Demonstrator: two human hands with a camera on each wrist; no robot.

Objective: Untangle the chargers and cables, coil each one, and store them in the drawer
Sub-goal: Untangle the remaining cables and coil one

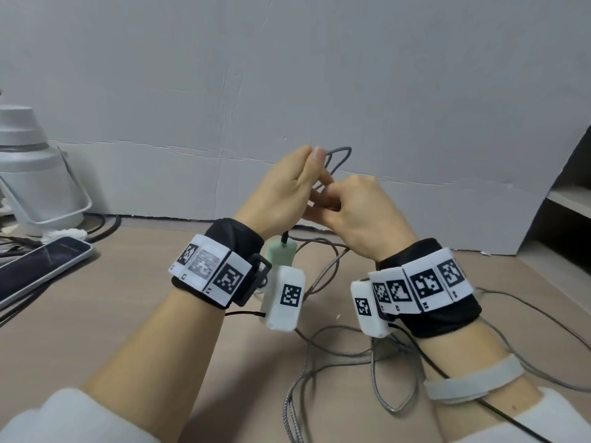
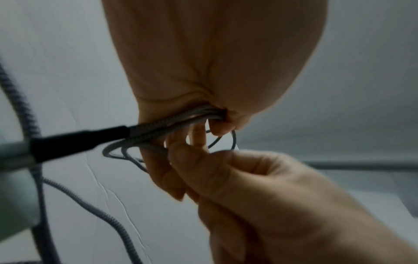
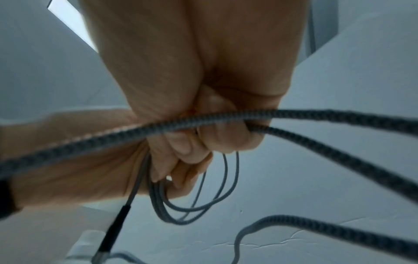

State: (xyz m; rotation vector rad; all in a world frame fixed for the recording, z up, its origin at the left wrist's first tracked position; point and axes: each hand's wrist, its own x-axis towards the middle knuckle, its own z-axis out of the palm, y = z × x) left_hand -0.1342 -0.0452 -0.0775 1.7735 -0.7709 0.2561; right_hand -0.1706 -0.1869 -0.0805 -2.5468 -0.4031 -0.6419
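Both hands are raised above the desk [image 1: 134,314], close together, in front of a pale wall.

Left hand [image 1: 281,193]: fingers mostly extended upward, thumb alongside. Several turns of a grey braided cable [image 1: 339,153] run across its palm; the left wrist view shows the strands bunched together and pinched at the base of the fingers [image 2: 217,114]. Small loops stick out past the fingertips toward the wall.

Right hand [image 1: 361,209]: fingers curled tight, knuckles up, touching the left hand's fingers. The right wrist view shows it closed round a strand of the same cable [image 3: 203,123], with two braided lengths leaving to one side.

From the bundle a black strain relief [image 2: 79,141] drops to a pale green charger block [image 1: 281,252], which hangs just under the left hand, between the wrists. Whether the block touches the desk cannot be told.

The remaining cable lies loose on the desk [image 1: 335,356] in overlapping loops beneath and between the forearms, some of it trailing off to the right.

Each wrist wears a black band with white marker tags.

Desk left: a dark phone [image 1: 41,266] lying flat, a white jug-shaped appliance with a bail handle [image 1: 35,177] behind it. Far right: edges of pale shelves [image 1: 566,199].
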